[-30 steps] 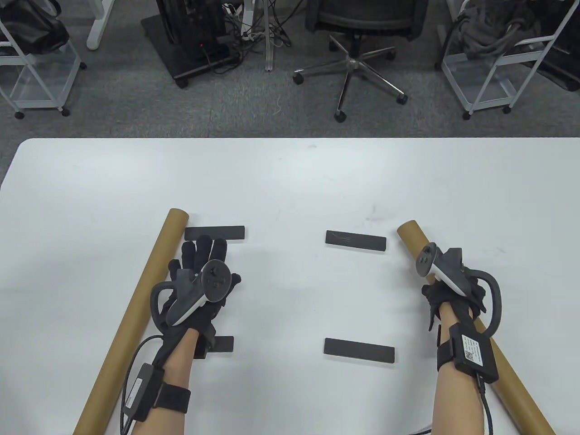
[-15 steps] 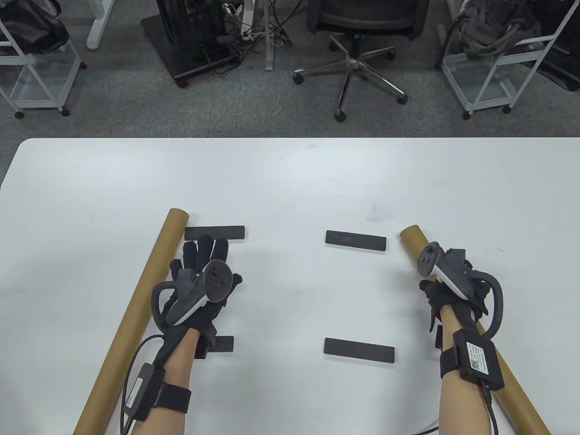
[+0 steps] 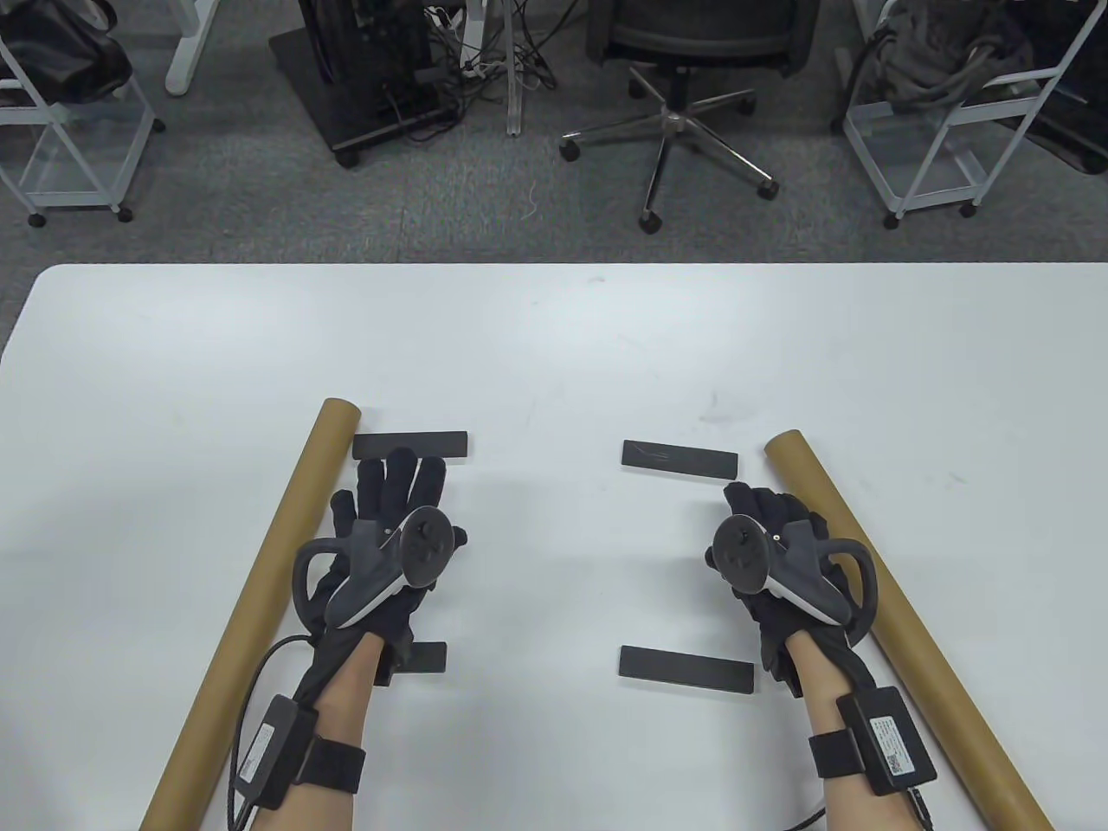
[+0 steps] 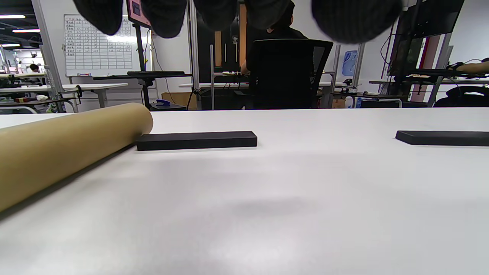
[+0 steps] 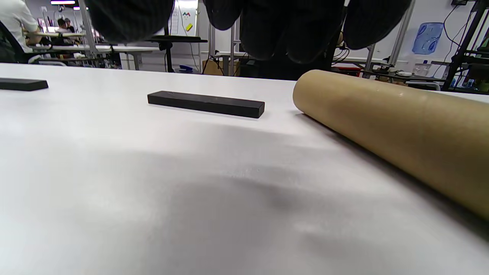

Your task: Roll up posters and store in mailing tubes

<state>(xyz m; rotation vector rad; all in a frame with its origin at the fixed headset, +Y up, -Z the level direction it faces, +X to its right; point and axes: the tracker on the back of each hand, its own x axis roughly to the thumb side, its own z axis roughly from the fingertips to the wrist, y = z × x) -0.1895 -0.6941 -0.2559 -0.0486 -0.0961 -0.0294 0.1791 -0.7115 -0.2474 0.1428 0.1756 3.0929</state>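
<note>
Released from the right tube (image 3: 900,623), right hand (image 3: 783,563) lies flat like left hand (image 3: 389,537), palms hidden.

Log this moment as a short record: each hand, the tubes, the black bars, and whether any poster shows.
left hand: flat on the table, fingers straight, holding nothing
right hand: flat on the table, holding nothing, beside the right tube
left tube: lying on the table, far end next to the far-left bar
right tube: lying on the table, untouched
black bars: four; far-left, far-right, near-right, near-left partly hidden by the left hand
poster: cannot tell; white table shows no clear sheet edge
</note>
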